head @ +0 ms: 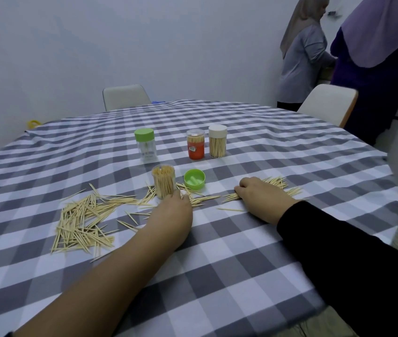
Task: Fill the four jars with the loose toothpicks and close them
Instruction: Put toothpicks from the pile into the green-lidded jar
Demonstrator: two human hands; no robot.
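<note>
An open clear jar (163,181), packed with upright toothpicks, stands mid-table. My left hand (173,210) holds it at its foot, fingers curled against the lower right side. Its green lid (194,179) lies upside down just to the right. My right hand (261,193) rests on a small bunch of toothpicks (278,183), fingers curled over them. A large loose pile of toothpicks (83,220) is spread out on the left. Farther back stand a nearly empty green-lidded jar (145,147), an orange-labelled full jar (195,147) and a white-lidded full jar (217,142), all three closed.
A grey-and-white checked cloth (217,263) covers the round table. Two pale chairs (126,96) (327,103) stand at the far side. Two people (302,57) (375,57) stand at a counter at the back right.
</note>
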